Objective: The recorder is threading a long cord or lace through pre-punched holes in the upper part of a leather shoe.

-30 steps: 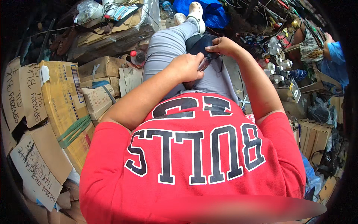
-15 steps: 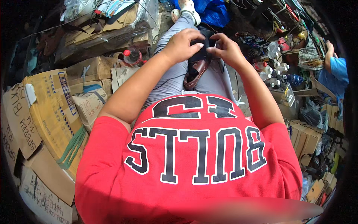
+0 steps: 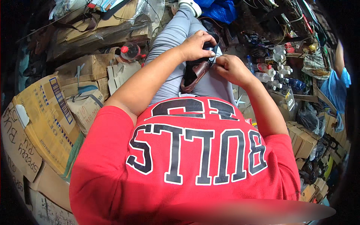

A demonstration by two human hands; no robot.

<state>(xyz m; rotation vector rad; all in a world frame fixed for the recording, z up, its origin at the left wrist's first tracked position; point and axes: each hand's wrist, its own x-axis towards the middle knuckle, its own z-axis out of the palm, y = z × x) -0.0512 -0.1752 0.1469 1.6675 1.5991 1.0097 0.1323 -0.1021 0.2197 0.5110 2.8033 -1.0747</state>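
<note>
Fingers hid much of the work: the toe end of the brown shoe ran up under the hands, and a dark piece there was hard to make out (part of the shoe or something laid over it, I could not tell). A white clog was cut off by the upper edge, a blurred patch covered the bottom of the red shirt, and black rimmed the view.

Cardboard boxes, among them a yellow-brown carton, crowded the left side, with a red-capped bottle near the leg. Beyond the lap lay a blue plastic bag. Clear bottles clustered past the right forearm, and another person's blue sleeve showed near the right rim.

The shoe lay on the lap, on grey trousers, its heel toward the shirt. The left hand was bent over its far end, thumb and fingers moderately parted around the dark piece, holding it. Just beside, the right hand was curled narrow, its fingertips close to the shoe's edge; whether it pinched anything I could not tell.
</note>
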